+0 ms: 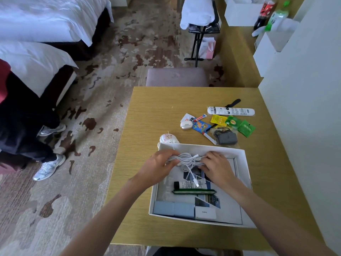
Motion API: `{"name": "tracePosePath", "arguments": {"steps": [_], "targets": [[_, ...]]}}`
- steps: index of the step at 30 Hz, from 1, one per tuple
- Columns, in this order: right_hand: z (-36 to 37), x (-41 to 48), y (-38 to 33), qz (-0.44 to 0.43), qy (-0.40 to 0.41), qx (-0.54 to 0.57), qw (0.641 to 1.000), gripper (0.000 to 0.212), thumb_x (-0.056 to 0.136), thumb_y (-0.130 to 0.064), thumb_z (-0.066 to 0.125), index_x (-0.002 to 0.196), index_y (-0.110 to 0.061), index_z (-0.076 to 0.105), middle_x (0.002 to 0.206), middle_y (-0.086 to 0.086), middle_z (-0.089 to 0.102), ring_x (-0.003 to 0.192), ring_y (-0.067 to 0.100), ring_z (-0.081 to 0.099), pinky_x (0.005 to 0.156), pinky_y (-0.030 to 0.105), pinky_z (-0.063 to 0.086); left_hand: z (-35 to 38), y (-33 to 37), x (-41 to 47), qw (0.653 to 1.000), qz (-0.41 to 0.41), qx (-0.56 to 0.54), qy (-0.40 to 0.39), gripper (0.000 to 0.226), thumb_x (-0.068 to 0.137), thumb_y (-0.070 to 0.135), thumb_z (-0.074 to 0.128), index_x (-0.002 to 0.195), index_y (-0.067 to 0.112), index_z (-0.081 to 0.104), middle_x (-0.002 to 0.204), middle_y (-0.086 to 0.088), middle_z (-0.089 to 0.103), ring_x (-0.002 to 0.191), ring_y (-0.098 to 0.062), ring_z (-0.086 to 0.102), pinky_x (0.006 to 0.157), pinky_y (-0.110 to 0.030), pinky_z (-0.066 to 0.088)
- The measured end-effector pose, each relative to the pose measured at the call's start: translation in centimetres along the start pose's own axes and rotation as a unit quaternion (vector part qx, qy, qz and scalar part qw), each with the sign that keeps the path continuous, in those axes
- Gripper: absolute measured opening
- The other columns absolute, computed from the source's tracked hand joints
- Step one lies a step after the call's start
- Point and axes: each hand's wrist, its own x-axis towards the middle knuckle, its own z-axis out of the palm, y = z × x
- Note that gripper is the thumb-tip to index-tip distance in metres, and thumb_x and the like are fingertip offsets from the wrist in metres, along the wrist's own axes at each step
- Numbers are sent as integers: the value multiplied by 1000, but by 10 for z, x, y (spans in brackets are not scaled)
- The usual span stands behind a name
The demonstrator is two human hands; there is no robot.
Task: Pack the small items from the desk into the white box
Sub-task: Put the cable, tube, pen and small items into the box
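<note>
Soft, even daylight fills the scene, brightest on the white wall (304, 108) to the right of the hands and on the bed linen (36, 24) far up-left of them. Shadows are faint; the box wall (153, 200) casts a weak one inward just below the grip. The desk (156, 111) shows no glare. Wide-angle distortion bends the edges, and the far corners look soft and smeared.

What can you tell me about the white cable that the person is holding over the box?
The white cable is thin and looks plastic-coated, gathered into a loose bundle of several loops. The left hand grips one end of the bundle and the right hand the other, holding it over the far part of the white box. One loose end hangs down, and its small connector dangles over the tube inside.
</note>
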Motion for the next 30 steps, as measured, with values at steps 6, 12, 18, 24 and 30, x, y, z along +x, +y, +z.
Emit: {"name": "tracePosePath", "arguments": {"steps": [6,12,18,24,30], "targets": [[-11,1,-8,45,-10,33,998,36,73,-45,75,96,-18,69,102,-3,63,93,18,61,70,32,48,-10,2,-10,994,-11,-88,63,22,93,24,57,113,14,61,100,0,66,90,-11,60,76,-26,46],[-38,-14,-14,57,47,249,966,59,76,-42,75,129,-30,52,124,-23,48,117,3,49,95,21,43,-17,16,-13,983,-3,-180,-30,21,93,39,53,107,29,64,93,6,68,84,-9,62,72,-20,47],[-66,-25,-20,37,39,368,928,68,73,-50,74,133,-37,45,127,-24,53,113,0,54,86,8,41,-4,32,5,974,2,-204,-99,26,93,40,53,105,22,67,98,-2,68,87,-17,61,77,-29,48],[-57,-35,-19,119,-20,439,891,43,73,-36,80,108,-48,57,94,-24,69,90,1,64,70,15,49,20,29,21,964,-56,-171,-198,29,98,34,47,107,11,62,89,-6,58,74,-15,50,57,-29,42],[-41,-50,-19,145,-12,466,873,64,59,-45,86,110,-58,49,96,-25,65,80,2,62,66,18,52,36,27,22,950,-75,-130,-273,37,98,39,46,108,9,64,91,2,60,75,-3,55,59,-4,42]]}}
